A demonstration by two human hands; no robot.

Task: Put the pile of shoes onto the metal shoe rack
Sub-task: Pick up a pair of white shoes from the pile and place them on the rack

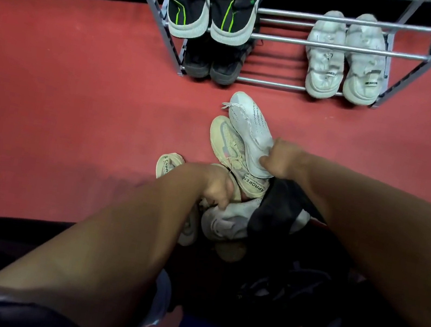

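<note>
The pile (232,194) lies on the red floor (77,97) at centre frame, running toward 6 o'clock. The rack (339,46) stands well apart at 12 to 1 o'clock. It already carries a black-green pair (215,6), a black pair (211,62) under it and a white pair (345,59).

The shoes are judged light, with soft knit uppers that fold under a pinch. The soles and heel collars are stiffer. Loose laces could snag a neighbouring shoe when one is lifted. The heel is the soundest place to take hold, with fingers inside the collar and thumb on the back.

The right hand (280,160) grips the white shoe (249,123) at its heel. The toe points away from the hand toward 11 o'clock, and the shoe rests across the cream shoe (229,142).

The left hand (215,189) sits at 7 o'clock of the right hand, its fingers curled down into the pile. It appears to hold the cream shoe by its heel end, though the contact is partly hidden. A sandal (168,164) lies just beside the left wrist at 9 o'clock. A grey shoe (224,222) lies under that hand, and a black shoe (277,211) lies below the right wrist.
</note>
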